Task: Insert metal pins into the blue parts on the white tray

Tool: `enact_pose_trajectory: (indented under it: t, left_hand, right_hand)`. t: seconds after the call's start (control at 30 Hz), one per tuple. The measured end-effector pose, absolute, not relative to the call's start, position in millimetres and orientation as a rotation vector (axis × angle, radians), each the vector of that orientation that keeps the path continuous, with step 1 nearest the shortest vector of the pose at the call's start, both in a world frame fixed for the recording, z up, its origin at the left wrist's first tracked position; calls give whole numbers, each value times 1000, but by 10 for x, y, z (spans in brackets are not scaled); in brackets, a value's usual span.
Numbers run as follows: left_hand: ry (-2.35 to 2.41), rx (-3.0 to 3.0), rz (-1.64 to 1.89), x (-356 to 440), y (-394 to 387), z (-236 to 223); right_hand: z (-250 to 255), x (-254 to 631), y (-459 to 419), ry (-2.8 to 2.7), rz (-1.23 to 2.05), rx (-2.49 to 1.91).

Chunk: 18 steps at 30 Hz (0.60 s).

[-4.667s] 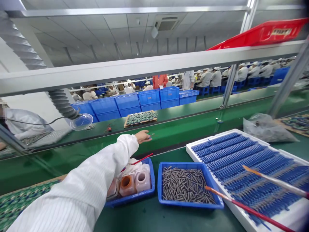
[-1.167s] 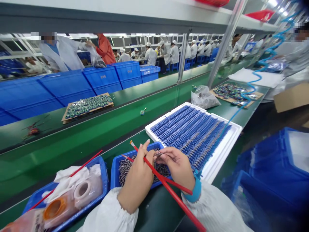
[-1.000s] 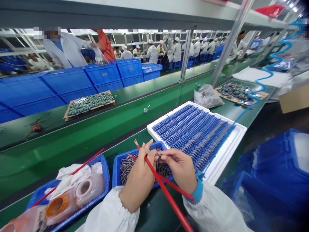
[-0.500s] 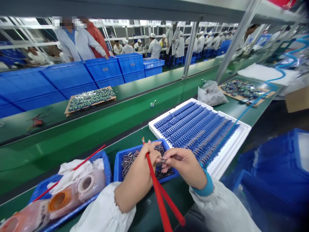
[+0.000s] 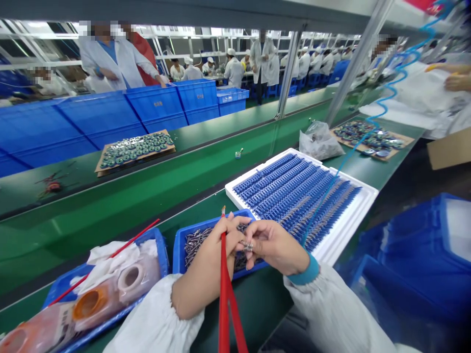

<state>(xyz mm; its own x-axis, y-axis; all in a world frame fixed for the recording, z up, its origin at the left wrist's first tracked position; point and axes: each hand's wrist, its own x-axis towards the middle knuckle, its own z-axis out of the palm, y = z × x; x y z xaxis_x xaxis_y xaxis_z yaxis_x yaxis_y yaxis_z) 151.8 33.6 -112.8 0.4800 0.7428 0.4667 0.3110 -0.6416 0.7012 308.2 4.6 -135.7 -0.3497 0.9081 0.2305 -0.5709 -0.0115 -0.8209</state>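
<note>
My left hand (image 5: 209, 255) is closed over the blue bin, with a red two-legged tool (image 5: 223, 274) held in it. The tool's small pale tip points away from me, and its long legs run back toward me. My right hand (image 5: 277, 247) pinches small metal coil springs (image 5: 247, 246) between thumb and fingers, close against the left fingertips. How many springs are there, I cannot tell. Below both hands is a blue bin (image 5: 179, 252) full of loose dark metal springs, partly hidden by them. Behind the right hand lies a white foam tray (image 5: 362, 206) with rows of blue plastic parts (image 5: 279, 189).
To the left stands a blue tray (image 5: 164, 250) with white cloth, tape rolls and a thin red stick (image 5: 121, 249). Boards of round green parts (image 5: 136, 148) and a plastic bag (image 5: 320, 142) lie farther back. A blue coiled hose (image 5: 390, 90) hangs at right, near another person's hand (image 5: 458, 81).
The red tool has swung to the left and stands more upright in my left hand. Both hands stay together over the bin. Another person's hand has appeared at right, and the hose has shifted.
</note>
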Motion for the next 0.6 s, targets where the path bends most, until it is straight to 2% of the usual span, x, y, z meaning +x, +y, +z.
enact_pose_trajectory:
  t: [0.07,0.4,0.6]
  left_hand:
    - [795,2326,1082,1502,354,-1100]
    - [995,2741,928,1414,449,-1136]
    - [1089,2853,920,1392,457,-1081]
  right_hand:
    - [-1374,3052,46,-1094,1489,-502]
    - [-1301,2935,-64,-1456,654,-829]
    - [-1422,3086,71,-1729,492,-1083]
